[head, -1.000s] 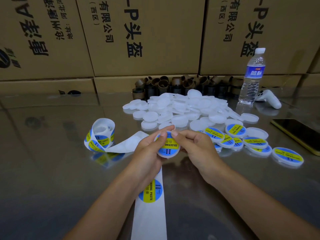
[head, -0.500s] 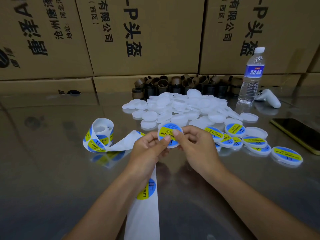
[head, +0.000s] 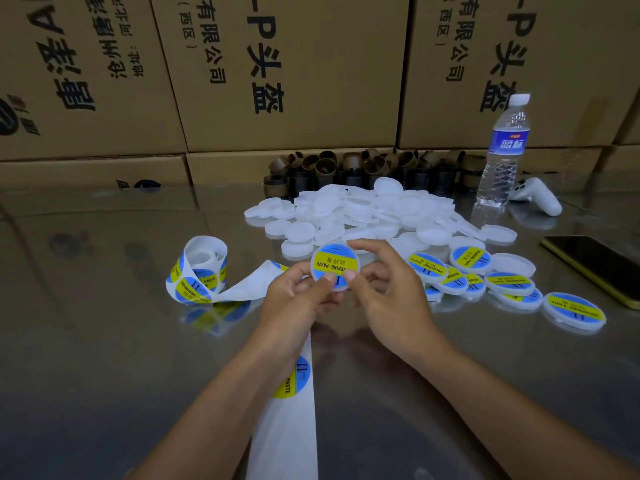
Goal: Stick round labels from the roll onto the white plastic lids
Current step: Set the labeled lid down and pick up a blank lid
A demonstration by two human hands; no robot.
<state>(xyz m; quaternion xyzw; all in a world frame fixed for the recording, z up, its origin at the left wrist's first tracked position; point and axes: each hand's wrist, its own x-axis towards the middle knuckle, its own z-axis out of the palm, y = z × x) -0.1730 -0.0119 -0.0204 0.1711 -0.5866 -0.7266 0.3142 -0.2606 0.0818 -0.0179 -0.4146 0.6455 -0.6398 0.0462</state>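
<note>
Both my hands held one labelled lid [head: 335, 263] just above the table [head: 104, 341], in front of the pile of bare white lids [head: 363, 213]. My left hand [head: 298, 301] pinched its lower left edge, thumb on the label face, other fingers curled behind. My right hand [head: 393, 296] pinched the right side, thumb on the lower face, index finger curved over the top rim, remaining fingers loosely bent behind. Lid face was tilted up toward me, print upside down from my side. It's round, so no long axis, but the yellow band ran left to right, dipping slightly at right, the II mark nearest me by my thumbs. Label roll [head: 201, 271] stood on edge to my left, its backing strip [head: 287, 438] trailing under my left wrist with one label [head: 294, 377] on it. Finished lids [head: 485, 277] lay clustered to my right, near a phone [head: 595, 261]
</note>
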